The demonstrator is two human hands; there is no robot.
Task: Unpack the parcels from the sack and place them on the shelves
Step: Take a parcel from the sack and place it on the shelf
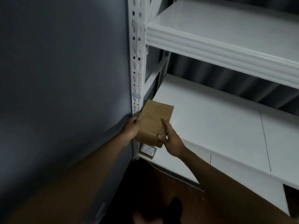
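Flat brown parcel (152,122), paper or card, rectangular w/ taped seams and a slightly creased top, is held over the front left corner of the lower shelf (218,126); can't tell if its underside touches the board. Left hand (130,129) grips the parcel's left edge, fingers curled round it, right beside the white metal upright (137,75), which is punched w/ keyhole slots and carries a small blue tag. Right hand (172,139) holds the near right corner: thumb pressed on the near edge, index finger laid straight along the top face. Lower shelf is smooth white board w/ a thin seam running front to back on the right; lots of bare surface to the right of and behind the parcel. Upper shelf (226,26) is the same white board w/ a ribbed metal front rail; wide gap between the two levels. A small label card (148,150) sits on the shelf's front lip just under the parcel. Grey matte wall (64,78) runs tight against the upright on the left, so little side room there. Dark floor (145,183) below.
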